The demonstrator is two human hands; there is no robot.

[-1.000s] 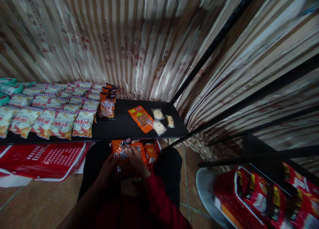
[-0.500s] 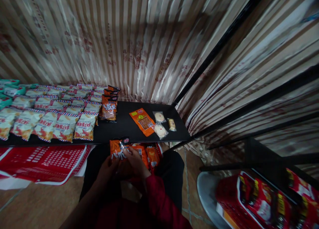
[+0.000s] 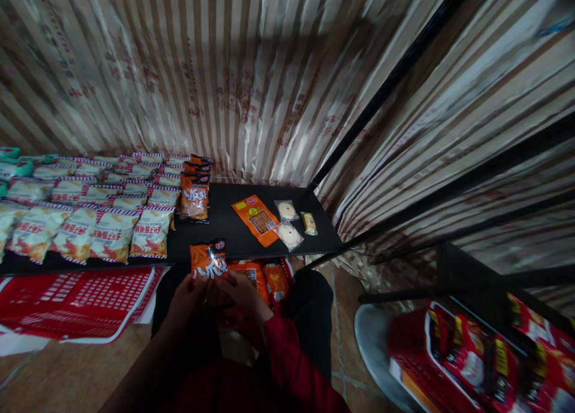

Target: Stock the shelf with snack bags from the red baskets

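Observation:
An orange snack bag with a black top edge [image 3: 209, 260] is held upright at the front edge of the black shelf [image 3: 220, 221]. My left hand [image 3: 186, 296] grips its lower left side, and my right hand [image 3: 240, 290] holds its lower right. Below the shelf, between my knees, lie more orange packets [image 3: 275, 280]. On the shelf lie a flat orange packet [image 3: 257, 220], two round white wrapped pieces [image 3: 290, 235] and a small yellow wrapped piece [image 3: 309, 223]. Similar orange bags [image 3: 194, 198] stand in a column at the end of the white bags [image 3: 150, 230].
A red basket [image 3: 90, 296] sits under the shelf on the left. Teal packets [image 3: 18, 168] are at the far left. Black metal bars [image 3: 381, 233] slant across the right, above a grey basin [image 3: 375, 347] and red packets [image 3: 469, 347]. A striped curtain [image 3: 242, 71] hangs behind.
The held orange bag has moved slightly up and left, its front now more visible. My right hand has slid from the bag's front to its lower right side.

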